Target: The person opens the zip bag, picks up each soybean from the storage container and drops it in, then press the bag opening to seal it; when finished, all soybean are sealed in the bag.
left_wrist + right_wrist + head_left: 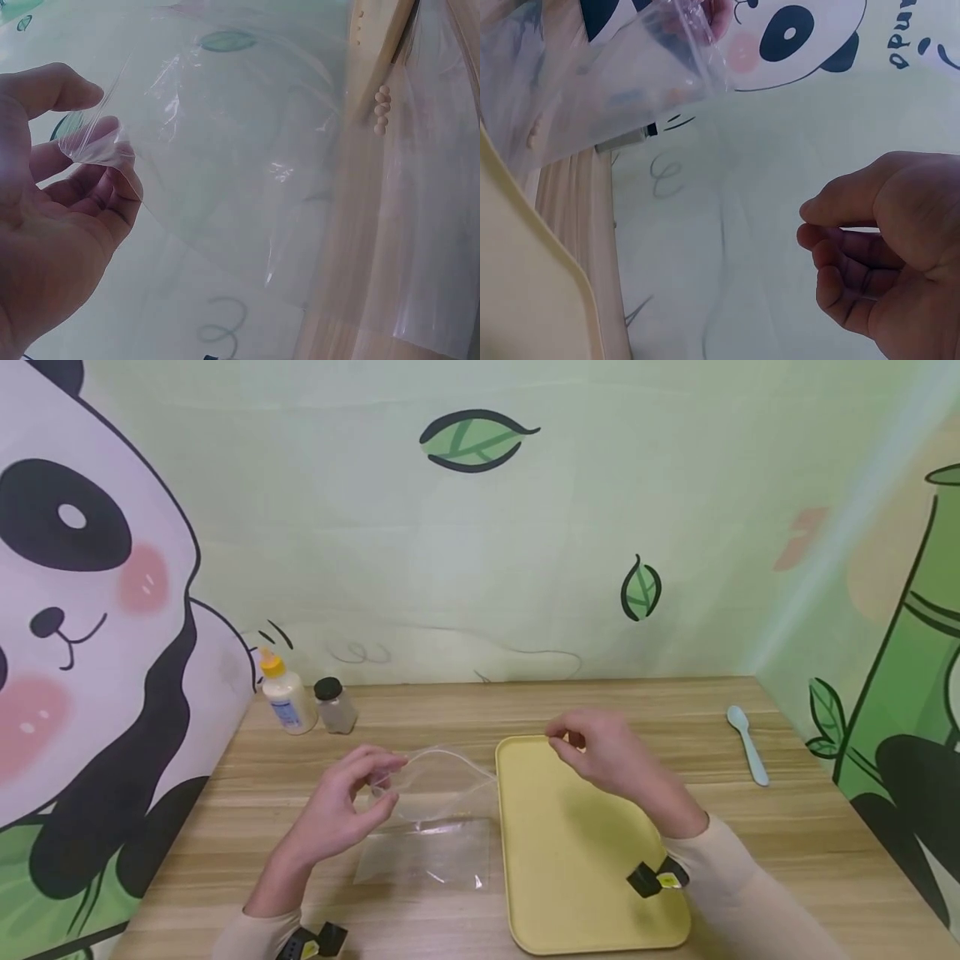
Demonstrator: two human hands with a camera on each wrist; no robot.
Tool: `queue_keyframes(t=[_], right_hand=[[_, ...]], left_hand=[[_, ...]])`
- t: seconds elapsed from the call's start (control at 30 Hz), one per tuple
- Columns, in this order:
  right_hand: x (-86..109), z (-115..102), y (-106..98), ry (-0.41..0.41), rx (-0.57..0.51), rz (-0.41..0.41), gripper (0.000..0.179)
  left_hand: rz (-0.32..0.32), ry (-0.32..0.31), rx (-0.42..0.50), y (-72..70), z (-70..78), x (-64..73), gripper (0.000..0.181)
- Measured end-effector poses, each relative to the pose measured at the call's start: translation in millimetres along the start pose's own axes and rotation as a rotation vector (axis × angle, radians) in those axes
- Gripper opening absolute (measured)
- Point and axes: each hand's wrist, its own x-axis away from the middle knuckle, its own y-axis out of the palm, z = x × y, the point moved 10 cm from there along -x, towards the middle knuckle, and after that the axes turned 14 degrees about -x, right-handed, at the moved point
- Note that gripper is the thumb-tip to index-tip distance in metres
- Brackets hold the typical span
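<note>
My left hand (pixel 333 818) grips the edge of a clear plastic bag (pixel 442 852) left of the yellow tray (pixel 558 852). In the left wrist view, the film wraps over the curled fingers, with the thumb on the near side. The mouth of the bag gapes towards the back. Several small wooden beads (pixel 381 110) show through the film low in that view, and more sit close by at the tray. Over the far part of the tray is my right hand (pixel 609 756). Its thumb and index fingertips meet, and nothing shows between them in the right wrist view.
At the back left stand a white bottle with a yellow cap (pixel 291 703) and a small jar with a black lid (pixel 337 712). A light blue spoon (pixel 750 747) lies on the right side of the wooden table (pixel 420 927). Printed fabric walls border the table.
</note>
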Motion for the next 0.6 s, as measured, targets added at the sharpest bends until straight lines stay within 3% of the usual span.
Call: queue_keyframes(t=[0.6], right_hand=[[-27.4,-44,20,-0.133,-0.119,-0.016,0.007]], left_hand=[[0.005,-0.014,-0.013,-1.7,-3.6,1.0,0.044]])
